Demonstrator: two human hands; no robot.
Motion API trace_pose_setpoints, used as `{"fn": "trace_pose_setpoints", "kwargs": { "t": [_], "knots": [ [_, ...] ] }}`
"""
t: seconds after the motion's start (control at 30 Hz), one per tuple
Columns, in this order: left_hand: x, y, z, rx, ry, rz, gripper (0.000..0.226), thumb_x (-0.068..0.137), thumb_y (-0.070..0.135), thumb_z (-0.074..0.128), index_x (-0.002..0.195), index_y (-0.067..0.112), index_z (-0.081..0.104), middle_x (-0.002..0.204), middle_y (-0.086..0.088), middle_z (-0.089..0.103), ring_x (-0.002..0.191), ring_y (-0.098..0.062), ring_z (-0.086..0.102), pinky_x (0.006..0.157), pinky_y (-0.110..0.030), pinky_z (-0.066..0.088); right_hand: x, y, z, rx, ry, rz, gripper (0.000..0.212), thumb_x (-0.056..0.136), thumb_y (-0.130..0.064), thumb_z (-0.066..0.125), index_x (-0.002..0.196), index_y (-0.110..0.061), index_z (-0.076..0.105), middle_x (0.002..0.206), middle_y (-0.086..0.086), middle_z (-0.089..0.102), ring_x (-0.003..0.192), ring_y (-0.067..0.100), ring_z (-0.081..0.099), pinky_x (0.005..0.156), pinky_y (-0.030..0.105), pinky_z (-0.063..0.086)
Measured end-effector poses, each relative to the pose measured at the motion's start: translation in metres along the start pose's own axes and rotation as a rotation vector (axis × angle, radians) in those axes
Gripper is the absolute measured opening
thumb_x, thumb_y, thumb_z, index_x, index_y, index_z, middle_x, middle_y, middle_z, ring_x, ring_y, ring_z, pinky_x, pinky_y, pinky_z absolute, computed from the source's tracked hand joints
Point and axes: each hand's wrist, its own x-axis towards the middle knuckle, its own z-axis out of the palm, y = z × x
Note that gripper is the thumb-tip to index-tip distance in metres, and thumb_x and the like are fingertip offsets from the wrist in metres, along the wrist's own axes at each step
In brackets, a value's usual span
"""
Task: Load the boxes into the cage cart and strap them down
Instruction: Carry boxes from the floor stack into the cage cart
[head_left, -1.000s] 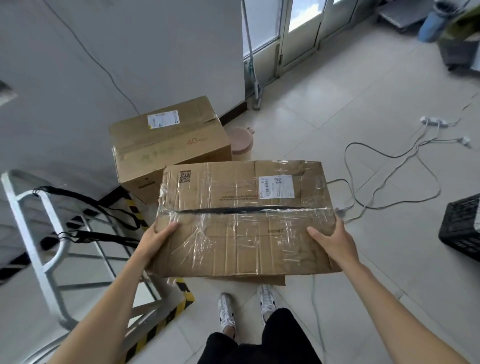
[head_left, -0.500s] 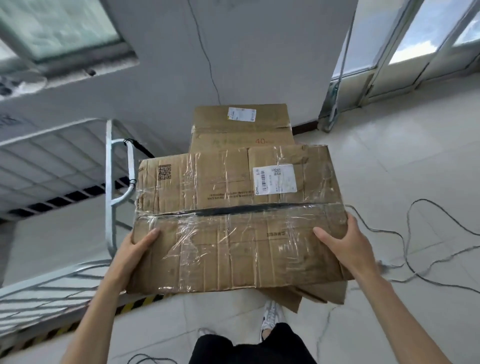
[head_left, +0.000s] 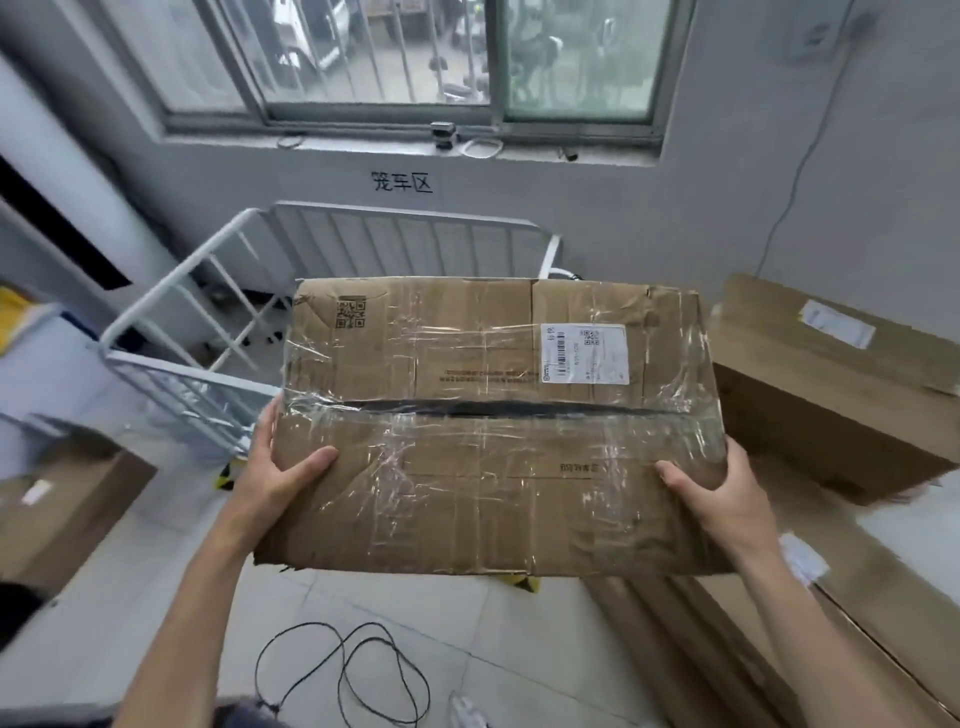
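While left hand and right hand are gripping its short ends, tape-wrapped brown cardboard box is lying crosswise; white metal cage cart is standing ahead-left.

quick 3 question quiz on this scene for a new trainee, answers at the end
1. True or false: the left hand and the right hand each grip one side of the taped box, with a thumb on its top.
2. Where is the white shipping label on that box? A) far right of the top B) near left of the top C) on the side facing the person
3. What white metal thing stands beyond the box, under the window?

Key
1. True
2. A
3. The cage cart
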Motion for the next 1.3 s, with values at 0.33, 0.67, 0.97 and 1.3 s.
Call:
{"fn": "trace_pose_setpoints", "kwargs": {
  "t": [0.33,0.67,0.97,1.3],
  "knots": [
    [0.024,-0.063,-0.147,-0.080,0.185,-0.047,0.088,0.061,0.064,0.082,0.134,0.068,0.033,0.111,0.039,0.064,0.100,0.017,0.063,0.075,-0.004,0.048,0.002,-0.104,0.156,-0.021,-0.147,-0.106,0.092,0.068,-0.073,0.072,0.144,-0.031,0.040,0.126,-0.001,0.063,0.104,0.022,0.059,0.088,0.040,0.049],
    [0.163,-0.106,-0.218,-0.064,0.171,-0.097,0.103,0.055,0.075,0.083,0.143,0.066,0.030,0.142,0.007,0.057,0.114,-0.008,0.064,0.083,-0.025,0.053,0.073,-0.192,0.267,-0.039,-0.159,-0.117,0.095,0.061,-0.081,0.065,0.143,-0.040,0.037,0.114,-0.009,0.057,0.098,0.018,0.055,0.084,0.038,0.046],
    [0.320,-0.117,-0.275,-0.062,0.132,-0.140,0.093,0.051,0.078,0.080,0.127,0.078,0.028,0.146,0.003,0.049,0.115,-0.012,0.061,0.089,-0.036,0.056,0.164,-0.271,0.373,-0.062,-0.184,-0.066,0.101,0.066,-0.077,0.074,0.148,-0.036,0.033,0.130,-0.003,0.063,0.111,0.024,0.062,0.094,0.044,0.051],
    [0.511,-0.165,-0.290,-0.012,-0.103,-0.196,0.119,0.052,0.077,0.078,0.154,0.045,0.026,0.153,0.000,0.046,0.132,-0.022,0.052,0.109,-0.045,0.045,0.226,-0.313,0.458,-0.077,-0.092,0.100,0.091,0.065,-0.073,0.077,0.141,-0.040,0.039,0.113,-0.011,0.059,0.098,0.017,0.057,0.086,0.038,0.045]
  ]
}}
